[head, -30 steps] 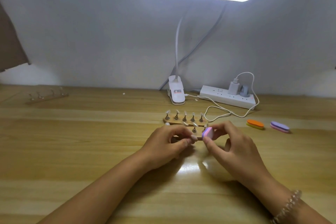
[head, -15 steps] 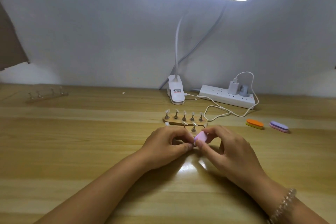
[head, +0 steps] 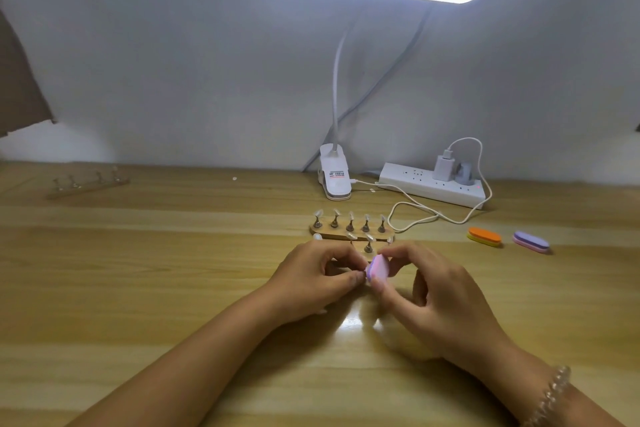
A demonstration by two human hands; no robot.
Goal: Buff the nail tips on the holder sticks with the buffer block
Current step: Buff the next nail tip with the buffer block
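My right hand (head: 429,298) pinches a small pink and purple buffer block (head: 376,269) between thumb and fingers. The block's edge meets the fingertips of my left hand (head: 313,279), which pinch a holder stick; the stick and its nail tip are hidden by the fingers. Just behind my hands stands a wooden base (head: 349,234) with a back row of several metal holder sticks carrying clear nail tips (head: 350,218). A nearer row of sticks (head: 368,245) is partly covered by my hands.
An orange-yellow buffer block (head: 484,236) and a purple-pink one (head: 531,242) lie at the right. Behind are a clip lamp base (head: 334,177), a white power strip (head: 433,185) with a looping cable (head: 415,217), and another stick holder (head: 88,184) far left.
My right hand has brought the buffer block leftward and down against my left fingertips. It then tilted so its pink face shows more. My left hand has barely moved.
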